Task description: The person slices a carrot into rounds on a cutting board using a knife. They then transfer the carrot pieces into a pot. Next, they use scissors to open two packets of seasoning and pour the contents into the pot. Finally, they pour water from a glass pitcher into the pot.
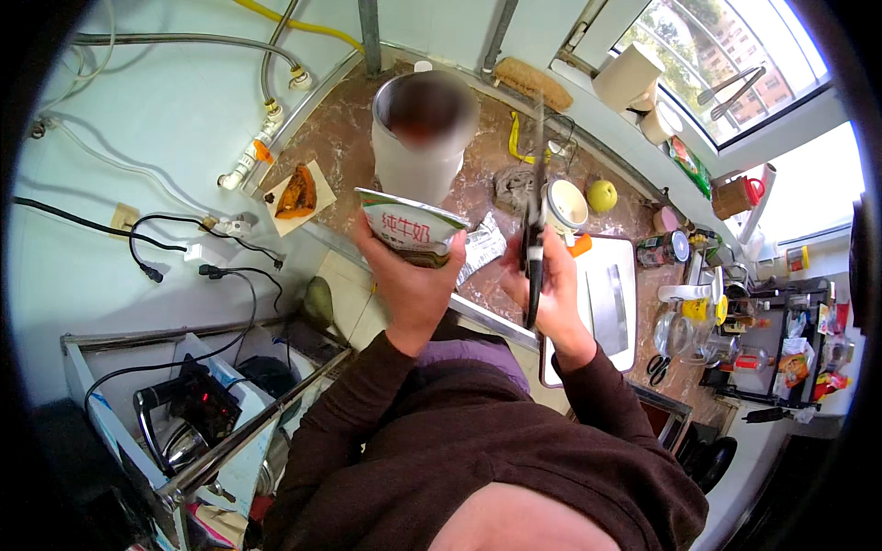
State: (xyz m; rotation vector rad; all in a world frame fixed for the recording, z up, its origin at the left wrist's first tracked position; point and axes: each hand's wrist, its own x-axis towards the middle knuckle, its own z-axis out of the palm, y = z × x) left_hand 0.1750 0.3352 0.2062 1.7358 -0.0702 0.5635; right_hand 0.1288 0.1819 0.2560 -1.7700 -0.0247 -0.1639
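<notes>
My left hand [409,285] is closed around a soft milk pouch [411,225], white with a green top edge and red print. It holds the pouch upright over the near edge of the counter. My right hand [554,292] grips a black-handled cutting tool [535,241], its narrow grey blade pointing away from me. Seen edge-on, it could be scissors or a knife; I cannot tell which. Tool and pouch are apart. Beyond the pouch stands a tall white pot [418,165], its dark reddish inside blurred. A crumpled silver wrapper [483,246] lies between my hands.
A piece of orange pumpkin [297,193] rests on paper at left. Right of my hands are a white tub [566,204], a green apple [602,195] and a white cutting board [625,275] bearing a grey blade. Scissors [658,368] and jars stand farther right. Cables [152,243] hang at left.
</notes>
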